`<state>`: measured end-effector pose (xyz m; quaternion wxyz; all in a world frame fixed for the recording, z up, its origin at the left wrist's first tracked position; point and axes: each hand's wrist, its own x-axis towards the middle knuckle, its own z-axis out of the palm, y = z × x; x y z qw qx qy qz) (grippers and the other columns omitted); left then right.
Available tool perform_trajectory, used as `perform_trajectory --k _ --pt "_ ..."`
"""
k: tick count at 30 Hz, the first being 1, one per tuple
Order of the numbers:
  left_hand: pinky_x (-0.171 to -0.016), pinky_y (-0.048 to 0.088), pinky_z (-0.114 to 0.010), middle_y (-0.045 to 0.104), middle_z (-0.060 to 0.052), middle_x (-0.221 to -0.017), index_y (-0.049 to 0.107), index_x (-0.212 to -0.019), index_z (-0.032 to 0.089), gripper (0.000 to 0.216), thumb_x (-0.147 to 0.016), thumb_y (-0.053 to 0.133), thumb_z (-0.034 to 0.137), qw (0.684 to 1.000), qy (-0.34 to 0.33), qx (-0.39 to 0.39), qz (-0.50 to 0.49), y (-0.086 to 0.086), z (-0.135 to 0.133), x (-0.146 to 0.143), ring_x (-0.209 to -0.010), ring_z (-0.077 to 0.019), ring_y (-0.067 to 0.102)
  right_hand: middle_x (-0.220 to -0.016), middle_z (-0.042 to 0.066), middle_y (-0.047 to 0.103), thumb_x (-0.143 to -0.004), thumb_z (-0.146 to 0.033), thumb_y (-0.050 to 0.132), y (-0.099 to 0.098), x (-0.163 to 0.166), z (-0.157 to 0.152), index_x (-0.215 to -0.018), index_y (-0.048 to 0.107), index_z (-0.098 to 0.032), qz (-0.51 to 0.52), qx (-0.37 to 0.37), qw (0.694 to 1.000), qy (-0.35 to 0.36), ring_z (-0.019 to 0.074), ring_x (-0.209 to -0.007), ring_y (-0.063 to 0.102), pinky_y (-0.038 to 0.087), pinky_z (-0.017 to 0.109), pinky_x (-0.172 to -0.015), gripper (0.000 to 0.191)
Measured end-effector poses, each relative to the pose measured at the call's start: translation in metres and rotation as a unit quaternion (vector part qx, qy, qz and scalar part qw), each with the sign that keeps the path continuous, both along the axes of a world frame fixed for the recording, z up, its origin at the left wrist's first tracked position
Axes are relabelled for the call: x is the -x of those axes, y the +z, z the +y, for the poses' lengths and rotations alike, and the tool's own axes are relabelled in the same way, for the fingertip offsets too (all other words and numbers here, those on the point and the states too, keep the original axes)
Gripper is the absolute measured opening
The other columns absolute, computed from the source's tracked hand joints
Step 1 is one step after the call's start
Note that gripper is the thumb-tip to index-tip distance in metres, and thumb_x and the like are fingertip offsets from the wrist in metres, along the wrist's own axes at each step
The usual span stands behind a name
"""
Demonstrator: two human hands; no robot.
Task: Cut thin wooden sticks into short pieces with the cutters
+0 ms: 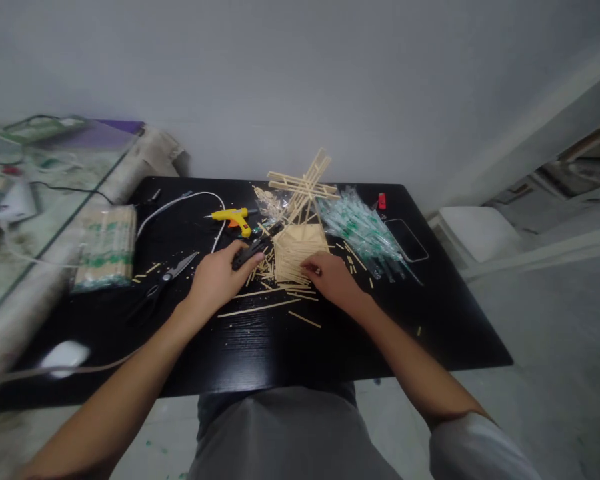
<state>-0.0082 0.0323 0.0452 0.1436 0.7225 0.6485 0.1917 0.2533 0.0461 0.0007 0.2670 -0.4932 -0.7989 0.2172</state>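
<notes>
On the black table point(260, 353) stands a small model point(300, 227) built of thin wooden sticks, with crossed sticks rising at its back. My left hand point(215, 280) rests just left of it, fingers closed around a black tool point(253, 252) that points toward the model. My right hand point(333, 279) lies at the model's front right corner, fingers curled and pinched on something I cannot make out. Loose wooden sticks point(260, 308) lie scattered between and in front of both hands.
A yellow glue gun point(234, 218) with a white cord lies behind my left hand. Black scissors point(165, 280) and a pack of sticks point(105, 247) are at the left, a heap of clear wrappers point(363, 230), a phone point(406, 240) and a red lighter point(381, 201) at the right. A glass case point(35, 200) borders the left.
</notes>
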Motion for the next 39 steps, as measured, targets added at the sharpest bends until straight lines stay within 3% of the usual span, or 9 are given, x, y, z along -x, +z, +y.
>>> perform_trajectory --k 6,10,15,23,26,28,33,39 --pt "-0.066 0.04 -0.028 0.065 0.0 -0.07 0.063 -0.08 0.019 0.049 -0.097 0.038 0.058 0.99 -0.086 0.054 -0.095 -0.007 0.011 0.003 -0.068 -0.0184 0.06 -0.092 0.01 0.072 -0.092 -0.016 0.067 -0.011 0.005 0.011 -0.095 0.074 -0.016 -0.095 -0.028 0.995 0.03 0.0228 -0.093 0.064 0.048 0.034 -0.085 0.008" --pt "-0.075 0.043 -0.03 0.071 -0.002 -0.082 0.066 -0.089 0.019 0.049 -0.1 0.034 0.054 0.986 -0.103 0.061 -0.118 -0.016 0.011 0.008 -0.079 -0.0204 0.065 -0.092 0.01 0.071 -0.093 -0.019 0.066 -0.014 0.005 0.008 -0.095 0.075 -0.015 -0.106 -0.044 0.993 0.039 0.0234 -0.092 0.063 0.048 0.035 -0.086 0.009" --pt "-0.086 0.046 -0.034 0.073 -0.008 -0.099 0.066 -0.106 0.017 0.048 -0.101 0.036 0.054 0.989 -0.11 0.016 -0.098 -0.025 0.008 0.009 -0.093 -0.0236 0.067 -0.087 0.01 0.068 -0.095 -0.02 0.064 -0.015 0.007 0.002 -0.091 0.074 -0.017 -0.118 -0.074 0.989 0.044 0.0245 -0.088 0.06 0.048 0.037 -0.085 0.011" --pt "-0.078 0.048 -0.034 0.072 -0.009 -0.091 0.064 -0.096 0.017 0.049 -0.1 0.032 0.054 0.996 -0.087 0.008 -0.02 -0.029 0.005 0.007 -0.086 -0.0256 0.068 -0.095 0.011 0.071 -0.093 -0.019 0.062 -0.008 0.008 -0.008 -0.102 0.072 -0.019 -0.034 -0.09 0.995 0.04 0.0275 -0.094 0.062 0.05 0.044 -0.092 0.013" --pt "-0.075 0.048 -0.033 0.073 -0.009 -0.091 0.063 -0.096 0.019 0.049 -0.1 0.03 0.055 0.996 -0.084 0.008 0.003 -0.03 0.003 0.006 -0.086 -0.0259 0.069 -0.107 0.011 0.071 -0.089 -0.023 0.066 0.001 0.01 -0.017 -0.119 0.066 -0.02 0.037 -0.06 0.996 0.062 0.0279 -0.104 0.063 0.05 0.045 -0.096 0.031" --pt "-0.072 0.047 -0.032 0.073 -0.008 -0.089 0.062 -0.097 0.019 0.049 -0.099 0.031 0.056 0.996 -0.083 0.013 0.016 -0.031 0.001 0.006 -0.083 -0.026 0.069 -0.106 0.01 0.071 -0.088 -0.028 0.069 0.004 0.013 -0.022 -0.124 0.063 -0.02 0.091 -0.026 0.994 0.061 0.0259 -0.098 0.066 0.053 0.041 -0.089 0.037" --pt "-0.069 0.044 -0.032 0.073 -0.007 -0.085 0.061 -0.097 0.02 0.044 -0.099 0.035 0.056 0.993 -0.113 0.028 0.036 -0.032 -0.004 0.002 -0.079 -0.0259 0.07 -0.092 0.008 0.075 -0.093 -0.037 0.066 -0.001 0.023 -0.03 -0.104 0.069 -0.019 0.221 0.08 0.972 0.004 0.0205 -0.079 0.069 0.056 0.033 -0.073 0.021" --pt "-0.07 0.044 -0.032 0.074 -0.008 -0.085 0.062 -0.089 0.02 0.045 -0.1 0.035 0.055 0.991 -0.118 0.036 0.045 -0.031 -0.011 -0.004 -0.08 -0.0252 0.071 -0.079 0.004 0.074 -0.091 -0.039 0.066 -0.005 0.028 -0.03 -0.094 0.072 -0.02 0.302 0.155 0.94 -0.016 0.0188 -0.068 0.069 0.057 0.03 -0.064 0.02"
